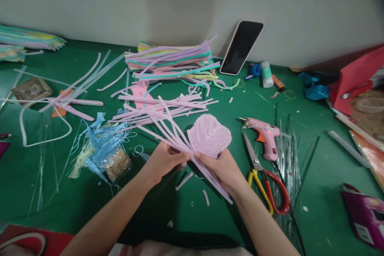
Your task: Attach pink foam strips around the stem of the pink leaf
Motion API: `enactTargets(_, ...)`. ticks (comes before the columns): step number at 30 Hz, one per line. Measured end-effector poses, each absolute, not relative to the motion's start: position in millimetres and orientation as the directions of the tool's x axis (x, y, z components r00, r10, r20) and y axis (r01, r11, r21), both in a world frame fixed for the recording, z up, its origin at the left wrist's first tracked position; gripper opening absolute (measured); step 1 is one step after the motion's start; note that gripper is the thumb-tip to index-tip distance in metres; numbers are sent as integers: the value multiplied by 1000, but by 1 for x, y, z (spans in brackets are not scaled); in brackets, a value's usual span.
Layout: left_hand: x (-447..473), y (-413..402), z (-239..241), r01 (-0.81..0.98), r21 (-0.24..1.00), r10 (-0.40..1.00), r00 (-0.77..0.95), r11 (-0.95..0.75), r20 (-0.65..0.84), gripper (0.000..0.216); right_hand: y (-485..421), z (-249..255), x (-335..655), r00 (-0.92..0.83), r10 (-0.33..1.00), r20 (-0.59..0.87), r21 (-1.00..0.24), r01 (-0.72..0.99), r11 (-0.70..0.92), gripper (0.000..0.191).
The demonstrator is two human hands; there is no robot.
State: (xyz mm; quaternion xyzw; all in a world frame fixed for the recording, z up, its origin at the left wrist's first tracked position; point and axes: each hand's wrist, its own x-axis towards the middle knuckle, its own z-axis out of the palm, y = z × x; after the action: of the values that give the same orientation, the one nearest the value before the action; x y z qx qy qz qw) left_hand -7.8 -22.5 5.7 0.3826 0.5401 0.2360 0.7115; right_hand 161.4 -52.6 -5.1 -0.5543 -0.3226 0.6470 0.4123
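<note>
Between my two hands is a bunch of pale pink pipe cleaners (172, 130), some fanning up to the left and others running down to the right. My left hand (166, 160) is closed on the bunch, thumb on top. Closed as well, my right hand (220, 168) grips the strands and a heart-shaped pink petal (210, 134) made of pipe cleaners set side by side. The thumbs almost meet where the strands are gathered. Fingers beneath the work are mostly hidden. Short pink offcuts (205, 197) lie below the hands on the green table (144, 216).
To the right lie a pink glue gun (267, 134), scissors (256, 164) with red and yellow handles, and clear sticks (288, 160). Behind are loose pink pipe cleaners (186, 106), a multicoloured bundle (174, 60) and a leaning phone (241, 48). Blue tassels (102, 144) sit at left.
</note>
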Motion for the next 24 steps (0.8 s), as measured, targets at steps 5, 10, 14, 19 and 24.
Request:
enactTargets(5,-10,-21,8,196,775,710,316,600,-629,22,-50,-2,165,-78,866,-494,-854,-142,-500,43)
enactTargets(10,-10,-20,8,235,756,687,317,610,-653,27,-50,-2,163,-49,881,-470,-870,-144,-472,46)
enactTargets(14,-10,-19,10,187,772,698,336,608,-632,22,-51,-3,161,-42,882,-470,-866,-170,-470,53)
enactTargets(19,-12,-18,10,144,788,715,347,599,-607,18,-51,-1,163,-50,875,-481,-859,-175,-482,46)
enactTargets(24,-15,-20,7,165,807,730,354,567,-585,20,-49,1,166,-125,856,-502,-842,-157,-517,38)
